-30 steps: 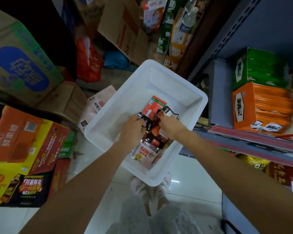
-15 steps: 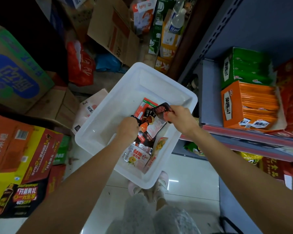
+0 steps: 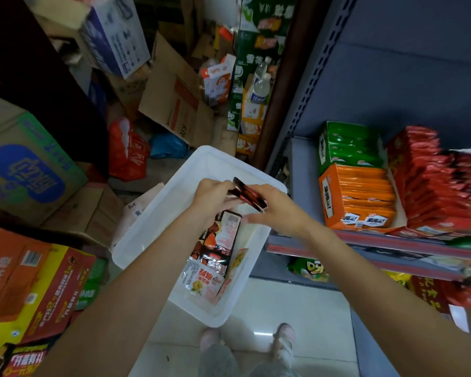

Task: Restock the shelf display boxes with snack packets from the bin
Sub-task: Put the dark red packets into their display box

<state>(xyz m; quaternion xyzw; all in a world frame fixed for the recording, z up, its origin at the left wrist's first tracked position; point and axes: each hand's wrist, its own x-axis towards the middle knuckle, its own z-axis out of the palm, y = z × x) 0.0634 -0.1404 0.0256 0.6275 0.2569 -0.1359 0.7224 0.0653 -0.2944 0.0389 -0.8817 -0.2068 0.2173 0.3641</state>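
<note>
snack packets [image 3: 249, 197] now lifted clear above the bin [image 3: 158, 213], gripped between both hands [image 3: 278, 210]

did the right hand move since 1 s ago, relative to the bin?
Yes. The right hand has lifted from the packets on the white bin's floor and now holds a dark red packet with the left hand, up near the bin's far rim.

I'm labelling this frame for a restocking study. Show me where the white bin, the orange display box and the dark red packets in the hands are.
white bin [image 3: 259, 177]: head view, bare far rim.
orange display box [image 3: 327, 195]: head view, printed front panel.
dark red packets [image 3: 249, 196]: head view, middle of the stack, between both hands.
</note>
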